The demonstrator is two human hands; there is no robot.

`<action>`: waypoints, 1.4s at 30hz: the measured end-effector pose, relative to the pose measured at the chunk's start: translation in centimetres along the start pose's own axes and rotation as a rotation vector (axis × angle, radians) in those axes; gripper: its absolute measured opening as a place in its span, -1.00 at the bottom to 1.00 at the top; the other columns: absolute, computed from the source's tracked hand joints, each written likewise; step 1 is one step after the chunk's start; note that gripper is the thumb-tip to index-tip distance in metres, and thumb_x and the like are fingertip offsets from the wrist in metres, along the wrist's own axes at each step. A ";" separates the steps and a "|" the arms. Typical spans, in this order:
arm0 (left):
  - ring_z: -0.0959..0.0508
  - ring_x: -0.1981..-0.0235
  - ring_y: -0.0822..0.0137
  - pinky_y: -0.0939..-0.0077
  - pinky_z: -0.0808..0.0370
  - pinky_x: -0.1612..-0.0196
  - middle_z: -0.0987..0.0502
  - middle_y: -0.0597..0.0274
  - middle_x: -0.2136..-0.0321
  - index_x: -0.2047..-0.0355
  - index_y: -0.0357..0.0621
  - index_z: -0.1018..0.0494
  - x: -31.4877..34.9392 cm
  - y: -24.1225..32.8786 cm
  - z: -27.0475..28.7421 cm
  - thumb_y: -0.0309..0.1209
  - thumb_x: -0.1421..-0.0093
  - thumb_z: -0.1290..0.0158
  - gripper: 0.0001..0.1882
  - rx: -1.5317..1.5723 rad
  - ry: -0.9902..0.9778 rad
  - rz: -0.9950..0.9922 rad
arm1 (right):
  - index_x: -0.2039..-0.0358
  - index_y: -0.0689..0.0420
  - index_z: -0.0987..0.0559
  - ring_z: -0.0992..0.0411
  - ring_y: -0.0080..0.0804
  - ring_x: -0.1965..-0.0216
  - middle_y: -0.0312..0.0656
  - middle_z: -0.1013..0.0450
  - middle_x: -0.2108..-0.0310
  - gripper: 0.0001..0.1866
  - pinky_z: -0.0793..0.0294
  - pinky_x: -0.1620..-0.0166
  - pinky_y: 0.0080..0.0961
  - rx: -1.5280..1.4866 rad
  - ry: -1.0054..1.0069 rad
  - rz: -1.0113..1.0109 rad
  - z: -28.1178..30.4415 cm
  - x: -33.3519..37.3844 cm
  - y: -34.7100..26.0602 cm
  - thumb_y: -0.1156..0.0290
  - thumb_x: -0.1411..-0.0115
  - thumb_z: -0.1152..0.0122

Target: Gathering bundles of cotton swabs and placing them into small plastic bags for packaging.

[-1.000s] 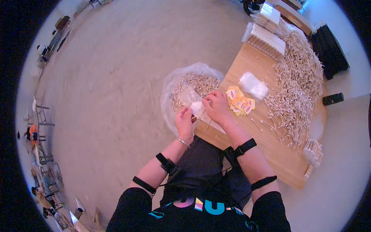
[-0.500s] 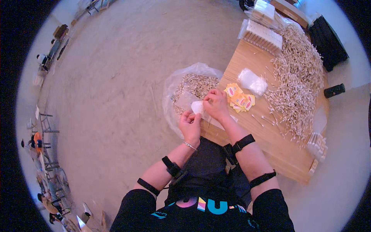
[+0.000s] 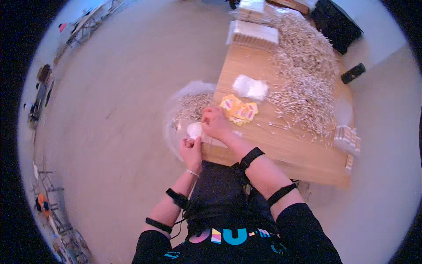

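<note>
My left hand is closed on the lower edge of a small white plastic bag, thumb and fingers pinched together. My right hand is closed at the bag's upper right side, its fingertips on the edge; motion blurs the exact grip. Both hands are at the left edge of the wooden table. Right beside my right hand lies a loose heap of yellow printed cards. Beyond them is a stack of clear plastic bags. Behind my hands sits a large open clear sack with cotton swabs inside.
A big pile of loose cotton swabs covers the table's right side. Packed bundles stand at the far end, filled packets at the right edge. A black cylinder and black crate are beyond.
The whole view has swung, so the table and its things appear further left. Both hands stay on the small bag in nearly the same pose.
</note>
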State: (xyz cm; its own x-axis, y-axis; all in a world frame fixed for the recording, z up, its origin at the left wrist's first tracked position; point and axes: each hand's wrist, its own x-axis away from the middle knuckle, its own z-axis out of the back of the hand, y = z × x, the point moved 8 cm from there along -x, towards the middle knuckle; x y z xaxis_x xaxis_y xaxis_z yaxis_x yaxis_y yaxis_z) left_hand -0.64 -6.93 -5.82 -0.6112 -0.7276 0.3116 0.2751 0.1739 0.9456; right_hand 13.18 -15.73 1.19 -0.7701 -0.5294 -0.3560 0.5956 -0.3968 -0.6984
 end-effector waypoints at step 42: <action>-0.32 -0.03 0.05 0.20 -0.23 -0.12 -0.38 0.05 0.06 0.11 -0.19 -0.37 12.7 6.7 -21.2 -0.50 -0.05 -0.03 -0.67 -0.606 -0.631 -1.093 | 0.18 0.07 -0.49 -0.24 -0.16 0.03 -0.20 -0.34 0.12 -0.71 -0.22 -0.02 -0.20 0.664 0.243 -0.201 23.9 14.7 9.9 0.43 -0.02 -0.07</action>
State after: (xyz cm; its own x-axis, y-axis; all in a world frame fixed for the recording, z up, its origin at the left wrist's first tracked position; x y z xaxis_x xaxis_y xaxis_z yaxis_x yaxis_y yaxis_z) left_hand 9.20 -29.03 2.48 -0.9039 0.1385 -0.4046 -0.3762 -0.7077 0.5980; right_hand 13.22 -45.42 3.88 -0.8618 -0.2482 -0.4423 0.3913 -0.8802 -0.2685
